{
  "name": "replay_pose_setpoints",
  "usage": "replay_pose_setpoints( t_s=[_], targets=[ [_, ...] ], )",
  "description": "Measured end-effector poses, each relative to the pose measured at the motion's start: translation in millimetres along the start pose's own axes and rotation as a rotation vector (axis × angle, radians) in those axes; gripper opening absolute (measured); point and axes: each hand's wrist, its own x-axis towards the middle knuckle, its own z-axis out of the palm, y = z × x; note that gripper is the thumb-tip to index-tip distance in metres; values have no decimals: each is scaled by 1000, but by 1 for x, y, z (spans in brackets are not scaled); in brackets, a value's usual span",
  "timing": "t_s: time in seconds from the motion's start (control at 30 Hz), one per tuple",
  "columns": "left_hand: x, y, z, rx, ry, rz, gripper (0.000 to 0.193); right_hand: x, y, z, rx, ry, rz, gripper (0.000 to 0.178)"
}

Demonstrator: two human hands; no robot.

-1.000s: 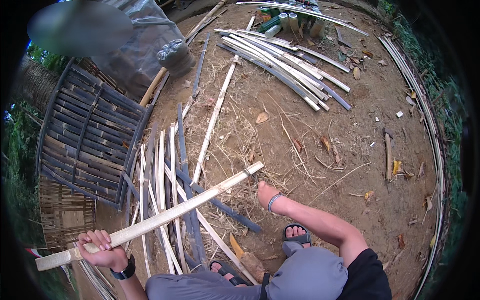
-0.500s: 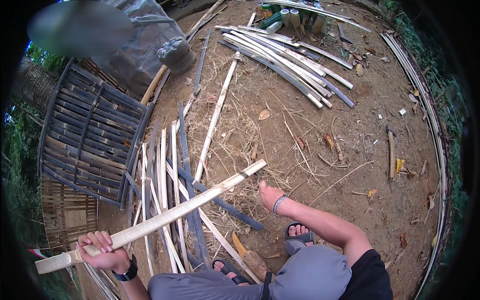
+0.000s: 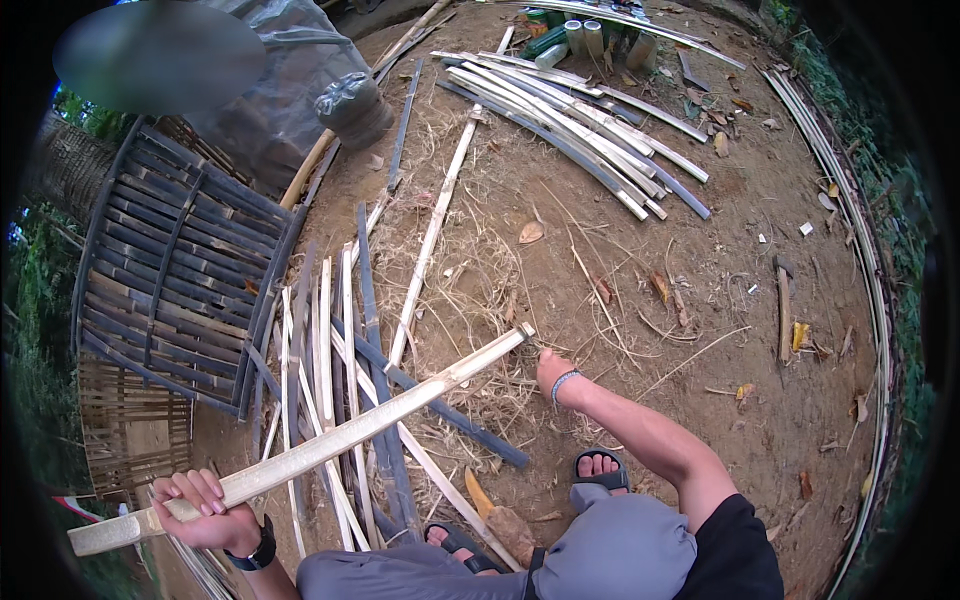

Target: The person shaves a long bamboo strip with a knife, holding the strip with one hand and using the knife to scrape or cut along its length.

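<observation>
My left hand (image 3: 205, 512) is closed around the near end of a long pale bamboo strip (image 3: 370, 422). The strip slants up to the right across the middle, over other strips. Near its far end my right hand (image 3: 557, 375) is closed in a fist. A small dark blade (image 3: 526, 333), apparently a knife's, lies across the strip's tip beside that fist; the fingers hide its handle. Several pale and dark bamboo strips (image 3: 327, 350) lie on the ground beneath the held strip.
A pile of split bamboo (image 3: 590, 125) lies at the far side, with bottles (image 3: 575, 40) behind it. A slatted bamboo panel (image 3: 180, 265) leans at left. Curly shavings (image 3: 470, 260) cover the middle ground. A hammer-like tool (image 3: 783, 310) lies at right. My sandalled feet (image 3: 600, 468) are near.
My right hand has moved slightly to the right, and the dark blade has slid along the strip to its far tip. My left hand keeps its hold with hardly any movement.
</observation>
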Motion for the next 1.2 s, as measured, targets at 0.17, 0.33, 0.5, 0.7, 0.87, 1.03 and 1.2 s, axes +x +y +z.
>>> replay_pose_setpoints(
  t_s=[0.17,0.33,0.5,0.7,0.87,1.03,1.2],
  targets=[
    [0,1,-13,29,38,5,30,-7,-41,-8,163,-56,36,23],
    [-1,1,-1,-2,15,-1,30,5,4,-4,-60,-8,88,27],
    [-3,5,-10,25,-76,24,30,-17,-42,-7,191,-55,101,19],
    [-4,3,11,-41,-27,-3,30,-5,26,11,172,-18,279,23],
    [-5,6,-2,2,-24,24,31,-29,-55,-16,212,-107,109,23],
    [-5,4,4,-28,-1,3,30,-10,-5,2,270,85,100,19],
    [-7,10,-6,23,-23,14,31,-25,-70,-22,178,-75,54,22]
  ],
)
